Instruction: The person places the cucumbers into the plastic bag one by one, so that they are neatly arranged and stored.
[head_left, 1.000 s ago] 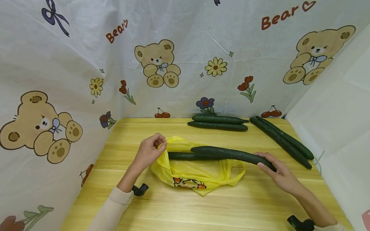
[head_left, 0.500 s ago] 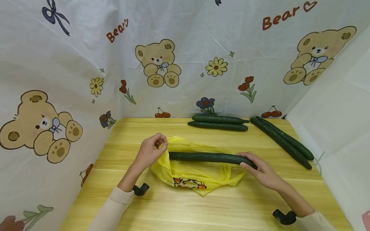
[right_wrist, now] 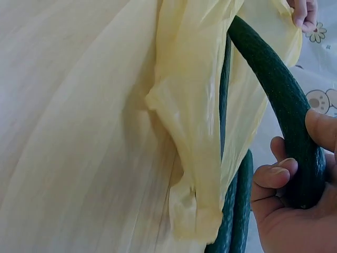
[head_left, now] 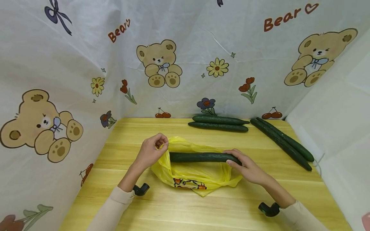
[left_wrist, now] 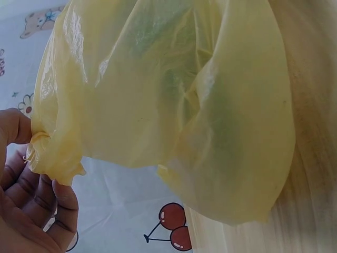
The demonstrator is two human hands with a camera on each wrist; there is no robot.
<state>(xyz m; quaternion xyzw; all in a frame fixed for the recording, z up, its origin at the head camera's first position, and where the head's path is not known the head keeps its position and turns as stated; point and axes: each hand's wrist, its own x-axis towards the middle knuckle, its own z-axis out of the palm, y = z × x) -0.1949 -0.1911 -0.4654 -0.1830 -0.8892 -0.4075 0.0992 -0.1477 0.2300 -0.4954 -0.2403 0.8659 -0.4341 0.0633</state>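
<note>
"Bagging a cucumber (head_left: 199, 157): that, I judge, is the step in hand. Its left end is hidden behind the plastic of the bag (head_left: 162, 170); its body lies across the opening."

"And the fingers, from where you stand?"

"Left hand (head_left: 150, 150): thumb and fingertips brought together, pinching gathered plastic at the rim. Right hand (head_left: 247, 165): thumb and fingers curled round the cucumber's right end."

"Is anything else inside?"

"Probably. A dark strip (right_wrist: 225, 100) beside the held one looks like another cucumber, but I cannot tell how many there are."

"What does the next move call for?"

"The left hand should hold the mouth wide while the right feeds the cucumber leftward, lowers its end past the rim and releases it. Thin plastic could snag. Note the back pair (head_left: 218, 127) and side pair (head_left: 277, 138), both outside the bag on the table (head_left: 219, 208)."
</note>
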